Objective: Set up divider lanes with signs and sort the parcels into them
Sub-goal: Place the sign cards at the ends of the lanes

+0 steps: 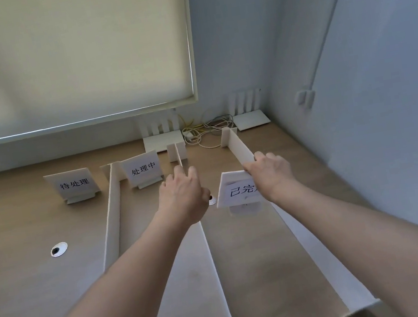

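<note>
Step in hand: lane setup, by my reading; three white dividers stood on the surface (pixel 19 223) and the third sign was being placed. No parcels were in view.
Left hand: the left hand (pixel 180 193) reached forward with its fingers curled over the top edge of the middle divider (pixel 215 268), apparently steadying it.
Right hand: the right hand (pixel 271 172) pinched the third sign (pixel 235 190) at its upper right corner, close against the right divider (pixel 242 147); the sign looked tilted and not clearly seated.
Task's things: the left divider (pixel 113 224) lay at 9 o'clock of the left hand; the first sign (pixel 74 185) at 10 o'clock and the second sign (pixel 143 169) at 11 o'clock stood at the far end of their lanes.
Next move: probably setting the third sign upright at the far end of the lane between middle and right dividers, in line with the other two, then letting go.
Arms: both forearms were bare and stretched well forward over the lanes.
</note>
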A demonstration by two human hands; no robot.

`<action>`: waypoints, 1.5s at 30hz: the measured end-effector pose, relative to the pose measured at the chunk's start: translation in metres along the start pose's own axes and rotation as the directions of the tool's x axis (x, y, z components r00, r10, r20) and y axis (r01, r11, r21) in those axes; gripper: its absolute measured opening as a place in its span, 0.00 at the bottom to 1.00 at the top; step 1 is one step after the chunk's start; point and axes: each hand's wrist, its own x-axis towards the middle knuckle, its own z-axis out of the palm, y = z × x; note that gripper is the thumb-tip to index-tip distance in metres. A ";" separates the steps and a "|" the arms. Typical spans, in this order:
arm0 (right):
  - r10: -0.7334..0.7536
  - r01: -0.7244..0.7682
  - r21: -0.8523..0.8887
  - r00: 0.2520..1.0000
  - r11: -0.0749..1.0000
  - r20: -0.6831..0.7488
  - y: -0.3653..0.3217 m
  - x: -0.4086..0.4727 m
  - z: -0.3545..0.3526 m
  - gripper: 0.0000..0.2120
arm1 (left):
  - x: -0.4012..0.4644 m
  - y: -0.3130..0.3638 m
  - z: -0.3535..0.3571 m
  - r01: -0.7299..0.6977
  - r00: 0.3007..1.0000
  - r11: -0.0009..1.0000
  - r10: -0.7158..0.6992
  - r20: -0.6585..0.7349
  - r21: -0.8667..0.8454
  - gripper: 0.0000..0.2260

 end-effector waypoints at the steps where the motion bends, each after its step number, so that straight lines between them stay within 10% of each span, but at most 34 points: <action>1: -0.023 0.023 -0.001 1.000 1.000 0.000 0.003 0.019 0.007 0.15 | 0.013 -0.002 0.005 0.018 1.000 1.000 -0.018 -0.003 0.005 0.14; 20: -0.291 0.297 0.074 0.953 0.952 -0.079 0.013 0.331 0.151 0.13 | 0.230 -0.012 0.118 0.378 0.924 0.920 -0.370 0.093 -0.100 0.19; 45: -0.269 0.274 0.039 0.957 0.961 -0.108 -0.035 0.449 0.230 0.14 | 0.295 -0.068 0.195 0.480 0.868 0.872 -0.456 0.194 -0.097 0.21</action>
